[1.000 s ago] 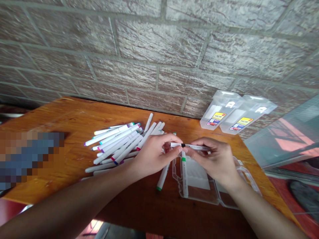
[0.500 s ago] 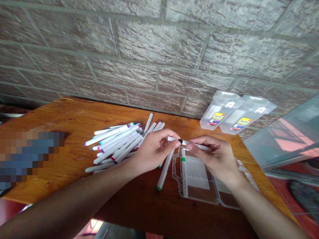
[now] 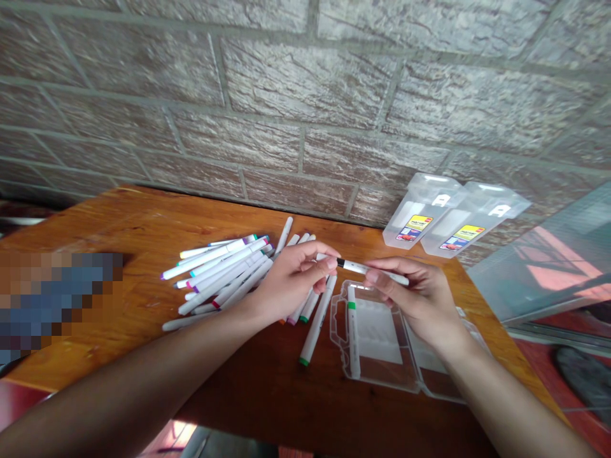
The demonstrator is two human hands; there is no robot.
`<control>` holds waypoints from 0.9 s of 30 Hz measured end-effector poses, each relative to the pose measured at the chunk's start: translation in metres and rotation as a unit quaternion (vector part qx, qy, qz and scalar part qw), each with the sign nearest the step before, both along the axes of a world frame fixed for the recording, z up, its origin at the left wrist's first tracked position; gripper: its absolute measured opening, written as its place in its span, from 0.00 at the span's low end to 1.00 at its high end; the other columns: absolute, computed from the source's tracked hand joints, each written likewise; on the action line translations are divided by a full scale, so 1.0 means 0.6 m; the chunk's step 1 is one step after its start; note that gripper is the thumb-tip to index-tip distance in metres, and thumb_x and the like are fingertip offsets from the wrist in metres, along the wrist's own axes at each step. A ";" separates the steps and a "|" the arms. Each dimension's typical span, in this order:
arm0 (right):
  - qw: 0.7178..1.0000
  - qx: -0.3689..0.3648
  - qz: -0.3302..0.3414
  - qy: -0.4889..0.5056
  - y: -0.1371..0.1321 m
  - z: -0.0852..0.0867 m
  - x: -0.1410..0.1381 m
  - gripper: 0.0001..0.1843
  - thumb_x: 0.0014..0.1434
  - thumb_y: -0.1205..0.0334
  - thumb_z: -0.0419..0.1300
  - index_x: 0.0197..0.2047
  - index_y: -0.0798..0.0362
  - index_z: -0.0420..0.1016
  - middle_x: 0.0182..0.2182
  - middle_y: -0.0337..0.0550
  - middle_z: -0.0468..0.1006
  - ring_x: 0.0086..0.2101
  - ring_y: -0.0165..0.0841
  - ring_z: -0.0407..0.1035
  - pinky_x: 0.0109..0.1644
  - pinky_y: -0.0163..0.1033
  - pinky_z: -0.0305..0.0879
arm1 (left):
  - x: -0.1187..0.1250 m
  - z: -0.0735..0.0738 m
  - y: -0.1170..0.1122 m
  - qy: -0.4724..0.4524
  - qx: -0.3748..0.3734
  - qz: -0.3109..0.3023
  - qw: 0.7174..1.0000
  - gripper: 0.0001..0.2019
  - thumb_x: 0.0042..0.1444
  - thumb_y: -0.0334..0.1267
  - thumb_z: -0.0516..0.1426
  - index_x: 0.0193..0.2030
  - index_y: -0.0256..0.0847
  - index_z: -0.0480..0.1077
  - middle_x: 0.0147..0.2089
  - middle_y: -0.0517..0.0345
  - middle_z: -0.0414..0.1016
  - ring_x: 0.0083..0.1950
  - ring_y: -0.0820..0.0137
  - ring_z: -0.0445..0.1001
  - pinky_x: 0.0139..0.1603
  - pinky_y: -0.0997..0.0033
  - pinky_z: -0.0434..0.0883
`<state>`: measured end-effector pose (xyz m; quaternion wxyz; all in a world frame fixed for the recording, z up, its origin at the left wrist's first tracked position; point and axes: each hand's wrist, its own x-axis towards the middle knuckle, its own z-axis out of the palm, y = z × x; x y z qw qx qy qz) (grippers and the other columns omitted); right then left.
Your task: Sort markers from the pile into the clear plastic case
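A white marker (image 3: 356, 267) with a black band is held level between both hands, above the table. My left hand (image 3: 293, 273) pinches its left end, thumb against fingers. Farther along the barrel, my right hand (image 3: 413, 286) grips it, and the tip of the marker sticks out past the fingers. Below my right hand lies an open clear plastic case (image 3: 382, 375), with a green-banded marker (image 3: 353, 337) along its left side. Left of the case, a green-ended marker (image 3: 315, 327) rests on the wood. My left hand partly hides several more markers.
A pile of white markers (image 3: 229, 273) with coloured ends lies on the wooden table (image 3: 143, 222), left of my hands. Two upright clear containers (image 3: 405, 216) with yellow labels stand at the back right against the stone wall (image 3: 305, 152). A blurred, pixelated patch covers the left edge.
Both hands have shifted slightly with the marker: the left has drawn a little left, and more of the barrel and its right end now show. The case and containers stay put.
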<state>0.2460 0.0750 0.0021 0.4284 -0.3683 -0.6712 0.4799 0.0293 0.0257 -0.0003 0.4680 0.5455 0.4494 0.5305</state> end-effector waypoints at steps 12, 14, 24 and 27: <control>0.992 -0.055 0.039 0.103 0.000 0.002 0.002 0.09 0.58 0.58 0.73 0.42 0.50 0.86 0.29 0.43 0.85 0.22 0.28 0.70 0.23 0.32 0.67 | -0.004 0.000 0.005 -0.046 -0.018 0.019 0.999 0.13 0.60 0.45 0.63 0.42 0.35 0.75 0.31 0.60 0.73 0.24 0.76 0.69 0.25 0.75 0.64; 0.991 -0.058 0.048 0.109 0.001 0.001 0.003 0.08 0.59 0.59 0.72 0.43 0.50 0.86 0.30 0.44 0.85 0.23 0.28 0.71 0.24 0.32 0.68 | -0.005 -0.002 0.006 -0.069 -0.013 0.014 0.997 0.13 0.59 0.45 0.64 0.41 0.35 0.75 0.31 0.61 0.73 0.24 0.76 0.69 0.26 0.74 0.65; 0.988 -0.070 0.040 0.132 -0.001 0.009 0.005 0.08 0.60 0.58 0.71 0.42 0.50 0.87 0.30 0.44 0.85 0.23 0.29 0.71 0.23 0.33 0.67 | -0.004 -0.006 0.006 -0.134 -0.039 0.009 0.990 0.14 0.56 0.45 0.66 0.40 0.36 0.76 0.30 0.61 0.73 0.24 0.75 0.70 0.25 0.74 0.65; 0.987 -0.079 0.033 0.139 -0.003 0.012 0.004 0.08 0.59 0.58 0.71 0.42 0.50 0.87 0.30 0.44 0.85 0.22 0.29 0.71 0.23 0.33 0.67 | -0.004 -0.005 0.006 -0.143 -0.044 0.007 0.989 0.13 0.56 0.45 0.66 0.40 0.36 0.76 0.30 0.61 0.73 0.24 0.75 0.70 0.25 0.74 0.65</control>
